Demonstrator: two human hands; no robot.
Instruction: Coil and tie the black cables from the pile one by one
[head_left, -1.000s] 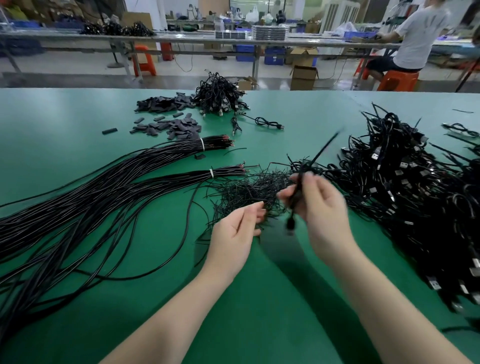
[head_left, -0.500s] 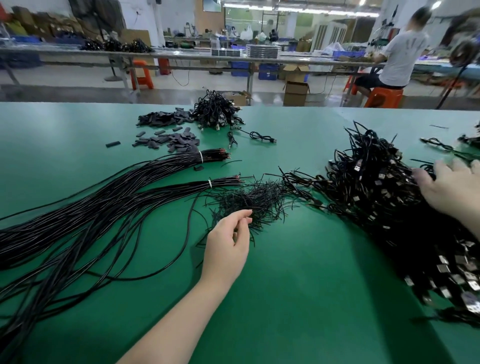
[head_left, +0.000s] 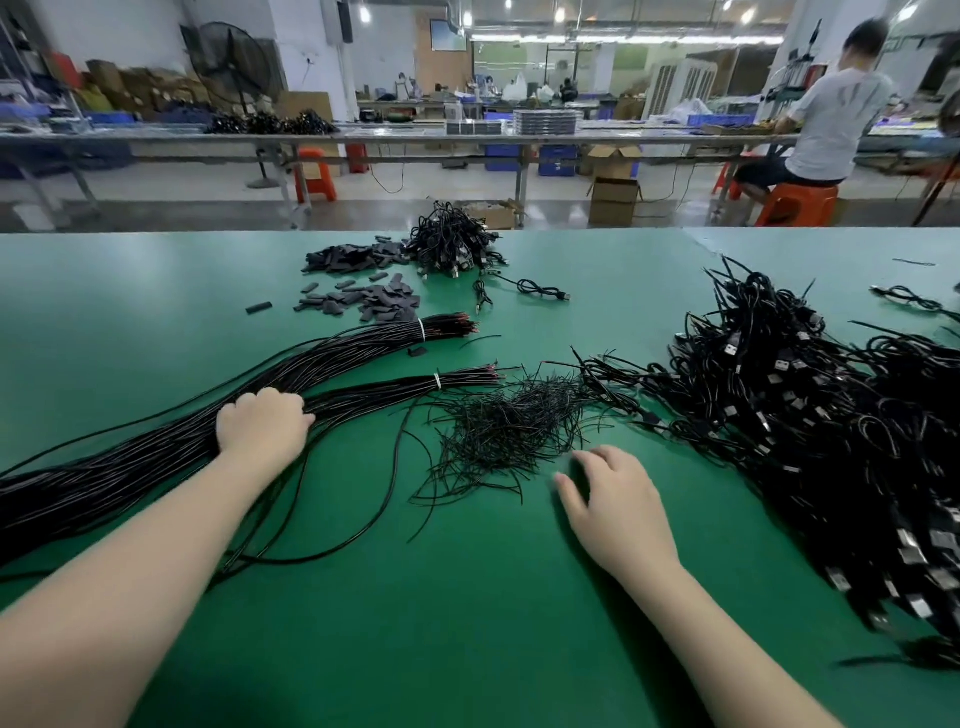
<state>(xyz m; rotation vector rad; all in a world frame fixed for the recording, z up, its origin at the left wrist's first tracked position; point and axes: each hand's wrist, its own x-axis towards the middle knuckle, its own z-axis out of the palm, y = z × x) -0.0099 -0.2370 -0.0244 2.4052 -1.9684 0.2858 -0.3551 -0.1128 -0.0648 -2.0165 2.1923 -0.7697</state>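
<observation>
Back from the tied heap, the right hand (head_left: 618, 512) lies relaxed beside the twist ties (head_left: 511, 428); left hand (head_left: 262, 423), beyond them, apparently grips fresh cables (head_left: 156, 457).

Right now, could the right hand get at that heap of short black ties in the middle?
Probably yes. The right hand hovers open over bare green table at the edge of the tie heap, with nothing between them.

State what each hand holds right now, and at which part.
The left hand grips the long black cables partway along their length, behind the white tie. The right hand holds nothing; it hovers by the twist ties.
</observation>
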